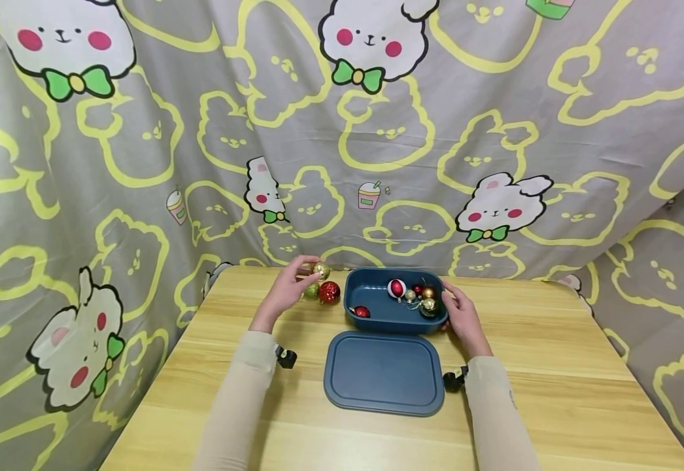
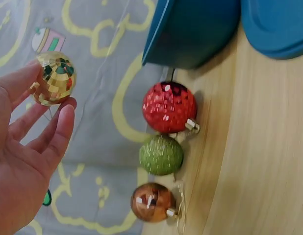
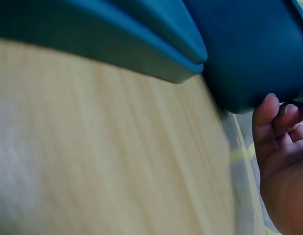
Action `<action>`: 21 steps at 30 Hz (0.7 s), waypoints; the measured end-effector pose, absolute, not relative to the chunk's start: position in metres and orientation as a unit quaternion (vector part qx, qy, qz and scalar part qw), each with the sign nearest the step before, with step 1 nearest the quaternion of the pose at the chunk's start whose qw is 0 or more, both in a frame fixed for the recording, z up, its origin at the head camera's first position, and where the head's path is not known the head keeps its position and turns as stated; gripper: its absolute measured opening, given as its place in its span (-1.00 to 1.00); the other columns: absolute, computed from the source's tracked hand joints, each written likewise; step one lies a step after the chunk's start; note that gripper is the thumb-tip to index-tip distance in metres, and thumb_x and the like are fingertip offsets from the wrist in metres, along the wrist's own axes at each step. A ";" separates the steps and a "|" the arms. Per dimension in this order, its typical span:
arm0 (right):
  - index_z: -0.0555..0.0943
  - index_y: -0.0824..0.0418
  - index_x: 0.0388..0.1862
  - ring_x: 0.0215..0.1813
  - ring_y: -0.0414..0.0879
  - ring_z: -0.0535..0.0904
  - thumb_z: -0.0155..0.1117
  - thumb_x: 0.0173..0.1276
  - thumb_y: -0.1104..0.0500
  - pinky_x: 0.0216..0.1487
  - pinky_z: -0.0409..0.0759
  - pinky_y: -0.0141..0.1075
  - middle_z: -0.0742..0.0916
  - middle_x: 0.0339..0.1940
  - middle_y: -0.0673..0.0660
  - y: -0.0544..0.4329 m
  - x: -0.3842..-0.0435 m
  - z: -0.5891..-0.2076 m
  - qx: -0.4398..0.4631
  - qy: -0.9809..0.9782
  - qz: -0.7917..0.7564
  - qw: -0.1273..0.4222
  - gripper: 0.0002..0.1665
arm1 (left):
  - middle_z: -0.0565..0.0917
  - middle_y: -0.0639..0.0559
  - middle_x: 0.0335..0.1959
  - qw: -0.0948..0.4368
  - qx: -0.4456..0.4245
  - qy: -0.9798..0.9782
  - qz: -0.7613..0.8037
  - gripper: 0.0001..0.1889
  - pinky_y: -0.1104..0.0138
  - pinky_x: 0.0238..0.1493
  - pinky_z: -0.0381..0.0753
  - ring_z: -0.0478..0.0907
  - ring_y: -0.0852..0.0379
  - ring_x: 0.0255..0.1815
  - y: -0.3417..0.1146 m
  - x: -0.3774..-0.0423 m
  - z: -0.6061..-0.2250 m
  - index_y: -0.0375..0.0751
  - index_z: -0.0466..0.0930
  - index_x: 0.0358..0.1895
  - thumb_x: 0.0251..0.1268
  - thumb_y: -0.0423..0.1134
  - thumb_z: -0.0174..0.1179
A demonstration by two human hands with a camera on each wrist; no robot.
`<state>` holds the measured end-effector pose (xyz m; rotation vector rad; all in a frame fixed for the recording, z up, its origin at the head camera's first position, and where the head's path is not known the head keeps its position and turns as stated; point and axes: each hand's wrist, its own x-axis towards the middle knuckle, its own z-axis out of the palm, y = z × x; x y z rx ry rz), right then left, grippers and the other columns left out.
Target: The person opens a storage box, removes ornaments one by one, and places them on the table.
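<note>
My left hand (image 1: pixel 286 288) pinches a gold faceted Christmas ball (image 2: pixel 58 78) between thumb and fingers, raised left of the dark blue box (image 1: pixel 371 324). Below that hand on the table lie a red glittery ball (image 2: pixel 169 107), a green ball (image 2: pixel 161 155) and a copper-coloured ball (image 2: pixel 152 202). At the box's right end, my right hand (image 1: pixel 462 315) grips the wall, its thumb against the outside in the right wrist view. Inside the box are a red-and-white ball (image 1: pixel 397 288), a red ball (image 1: pixel 362 312) at the left and several gold and small baubles on the right.
The box's blue lid (image 1: pixel 384 373) lies flat on the wooden table (image 1: pixel 560 392), just in front of the box. A patterned grey curtain (image 1: pixel 395 144) hangs along the table's back edge and both sides.
</note>
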<state>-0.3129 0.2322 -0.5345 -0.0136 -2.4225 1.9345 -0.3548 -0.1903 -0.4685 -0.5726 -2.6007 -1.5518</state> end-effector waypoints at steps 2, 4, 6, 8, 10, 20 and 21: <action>0.27 0.28 0.62 -0.66 -0.05 0.54 -0.02 0.71 0.10 -0.49 0.69 -0.13 0.70 -0.15 0.56 0.234 -0.317 -0.540 -0.006 -0.778 0.628 0.021 -0.39 | 0.51 -0.10 0.41 0.032 -0.177 -0.846 -0.502 -0.53 -0.12 0.17 0.64 0.57 -0.25 0.29 -0.196 -0.355 -0.469 -0.07 0.47 0.41 0.56 -0.05 0.20; 0.26 0.25 0.63 -0.66 -0.06 0.54 -0.02 0.71 0.07 -0.50 0.69 -0.15 0.71 -0.16 0.52 0.236 -0.321 -0.548 -0.008 -0.778 0.628 0.022 -0.38 | 0.50 -0.10 0.41 0.032 -0.167 -0.847 -0.504 -0.54 -0.15 0.16 0.64 0.56 -0.25 0.31 -0.203 -0.355 -0.470 -0.01 0.47 0.41 0.56 -0.02 0.20; 0.26 0.19 0.64 -0.66 -0.09 0.53 -0.02 0.71 0.01 -0.51 0.68 -0.18 0.73 -0.18 0.46 0.238 -0.325 -0.556 -0.010 -0.780 0.625 0.025 -0.36 | 0.49 -0.11 0.43 0.032 -0.159 -0.845 -0.510 -0.54 -0.21 0.16 0.63 0.54 -0.26 0.32 -0.209 -0.355 -0.471 0.01 0.47 0.42 0.56 -0.03 0.20; 0.27 0.15 0.65 -0.65 -0.11 0.53 -0.02 0.71 -0.05 -0.50 0.67 -0.21 0.74 -0.17 0.42 0.239 -0.327 -0.561 -0.010 -0.785 0.618 0.032 -0.35 | 0.47 -0.12 0.44 0.033 -0.151 -0.843 -0.516 -0.54 -0.24 0.16 0.62 0.53 -0.27 0.32 -0.215 -0.356 -0.472 0.01 0.47 0.42 0.56 -0.04 0.21; 0.27 0.12 0.65 -0.64 -0.11 0.52 -0.03 0.70 -0.09 -0.50 0.67 -0.22 0.74 -0.14 0.42 0.239 -0.328 -0.564 -0.007 -0.790 0.613 0.038 -0.33 | 0.46 -0.14 0.44 0.039 -0.146 -0.842 -0.518 -0.53 -0.24 0.17 0.62 0.54 -0.28 0.31 -0.221 -0.356 -0.473 -0.04 0.46 0.43 0.56 -0.05 0.21; 0.24 0.24 0.65 -0.62 -0.01 0.55 -0.04 0.72 0.06 -0.47 0.69 -0.16 0.71 -0.06 0.53 0.235 -0.318 -0.542 -0.007 -0.784 0.620 0.017 -0.37 | 0.52 -0.19 0.39 0.062 -0.119 -0.855 -0.501 -0.50 -0.14 0.27 0.57 0.57 -0.26 0.28 -0.250 -0.356 -0.483 -0.13 0.44 0.44 0.55 -0.09 0.22; 0.24 0.26 0.64 -0.62 0.00 0.55 -0.04 0.72 0.08 -0.47 0.69 -0.15 0.70 -0.06 0.54 0.234 -0.316 -0.539 -0.008 -0.783 0.621 0.014 -0.38 | 0.51 -0.19 0.40 0.063 -0.115 -0.856 -0.500 -0.50 -0.14 0.28 0.57 0.57 -0.26 0.29 -0.252 -0.356 -0.484 -0.12 0.44 0.44 0.55 -0.09 0.21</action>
